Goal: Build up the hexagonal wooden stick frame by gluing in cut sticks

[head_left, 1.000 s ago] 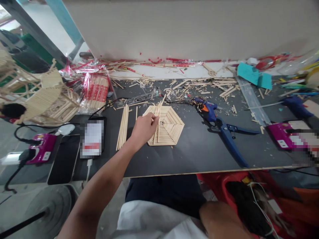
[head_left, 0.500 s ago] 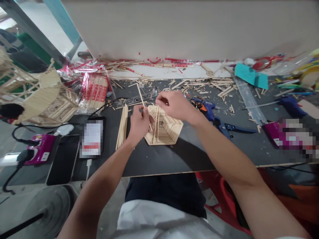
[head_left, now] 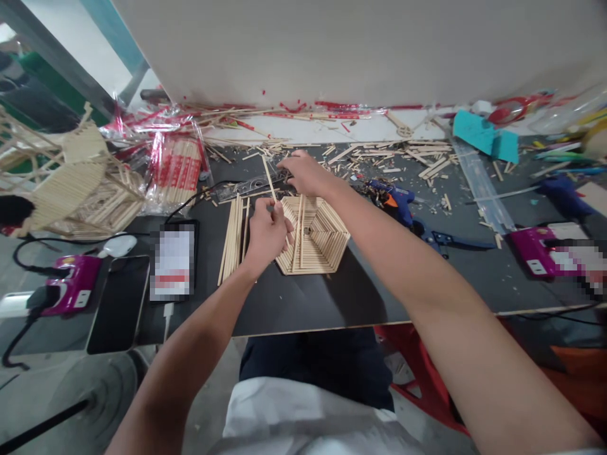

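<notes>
My left hand (head_left: 269,230) is closed on a thin wooden stick (head_left: 269,179), which slants up and away from the fingers. It rests at the left edge of a many-sided piece made of sticks (head_left: 322,243). Two upright-looking sticks (head_left: 299,234) lie across that piece. My right hand (head_left: 301,172) is beyond the piece, over the cluttered back of the table, with its fingers apart and nothing visible in them. A row of loose sticks (head_left: 231,237) lies left of my left hand.
At left are two phones (head_left: 118,303) (head_left: 173,262), a purple power strip (head_left: 78,284), wrapped sticks (head_left: 176,167) and a larger stick structure (head_left: 76,183). Blue pliers (head_left: 441,240), a blue glue gun (head_left: 398,201) and stick scraps (head_left: 429,158) lie at right.
My right hand has moved away and to the left, off the many-sided piece, and its fingers have spread. My left hand has barely moved with its stick. The camera view has shifted slightly.
</notes>
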### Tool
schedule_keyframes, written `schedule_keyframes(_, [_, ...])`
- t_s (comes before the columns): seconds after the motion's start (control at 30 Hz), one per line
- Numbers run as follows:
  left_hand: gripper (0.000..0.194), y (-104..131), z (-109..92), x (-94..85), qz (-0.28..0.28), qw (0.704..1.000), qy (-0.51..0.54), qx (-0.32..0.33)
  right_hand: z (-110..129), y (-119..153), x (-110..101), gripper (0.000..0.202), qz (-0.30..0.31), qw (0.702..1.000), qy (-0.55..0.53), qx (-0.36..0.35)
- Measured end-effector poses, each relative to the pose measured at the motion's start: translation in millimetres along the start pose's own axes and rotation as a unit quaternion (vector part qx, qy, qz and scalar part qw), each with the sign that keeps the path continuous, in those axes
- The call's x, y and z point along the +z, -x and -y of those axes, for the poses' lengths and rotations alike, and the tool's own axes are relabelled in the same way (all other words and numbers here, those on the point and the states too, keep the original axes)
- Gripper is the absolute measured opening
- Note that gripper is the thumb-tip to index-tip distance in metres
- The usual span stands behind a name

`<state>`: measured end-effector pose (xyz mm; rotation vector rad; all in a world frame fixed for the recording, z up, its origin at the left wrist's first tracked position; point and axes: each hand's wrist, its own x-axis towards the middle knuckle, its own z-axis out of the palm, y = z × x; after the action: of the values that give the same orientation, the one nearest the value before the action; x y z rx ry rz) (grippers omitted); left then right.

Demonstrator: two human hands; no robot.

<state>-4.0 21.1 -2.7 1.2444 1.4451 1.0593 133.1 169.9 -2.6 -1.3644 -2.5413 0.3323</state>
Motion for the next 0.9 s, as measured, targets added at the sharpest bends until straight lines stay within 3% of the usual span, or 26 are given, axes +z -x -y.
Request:
schedule_keyframes(0.2, [0.009,-1,2,-0.9,0.003,1.0,0.0,-0.005,-1,-7,0,0.038,-0.023,0.999,0.031,-0.029])
schedule_keyframes(0.37, [0.009,-1,-1,-0.9,0.001,1.0,-0.005,-0.011,-4,2,-17,0.018,-0.025,0.999,-0.039,-0.021])
schedule_keyframes(0.5, [0.01,-1,0,-0.8,0.001,1.0,-0.004,0.0,-5,23,-39,0.011,-0.102,0.99,-0.102,0.006])
schedule_keyframes(0.7, [0.012,-1,3,-3.0,-0.006,1.0,-0.009,0.017,-8,65,-64,0.029,-0.215,0.962,-0.165,0.047])
schedule_keyframes(0.9, [0.012,-1,-5,-7.7,-0.022,0.998,-0.013,0.06,-27,100,-58,0.054,-0.342,0.903,-0.248,0.078])
